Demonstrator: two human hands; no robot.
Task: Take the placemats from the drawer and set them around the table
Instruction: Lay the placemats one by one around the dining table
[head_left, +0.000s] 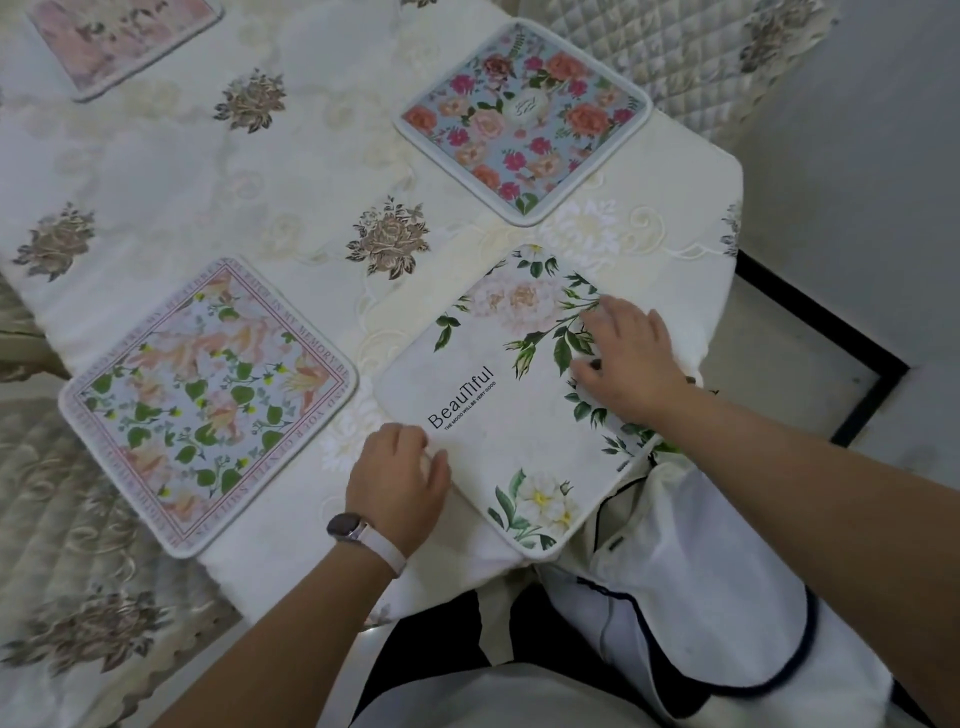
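Note:
A white placemat (498, 415) printed with flowers and the word "Beautiful" lies at the table's near right corner, its lower corner past the edge. My left hand (397, 480) rests on its left edge, fingers curled at the rim. My right hand (631, 353) presses flat on its right side, fingers spread. To the left lies a pale blue and pink floral placemat (208, 405). A blue placemat with red and pink roses (522, 117) sits at the far right. A pink placemat (124, 41) is partly cut off at the top left.
The table wears a cream embroidered cloth (260, 182) with brown rose motifs. Quilted chair covers stand at the top right (649, 41) and lower left (62, 493). The floor with a dark border strip (831, 332) is on the right. My white garment hangs below the table edge.

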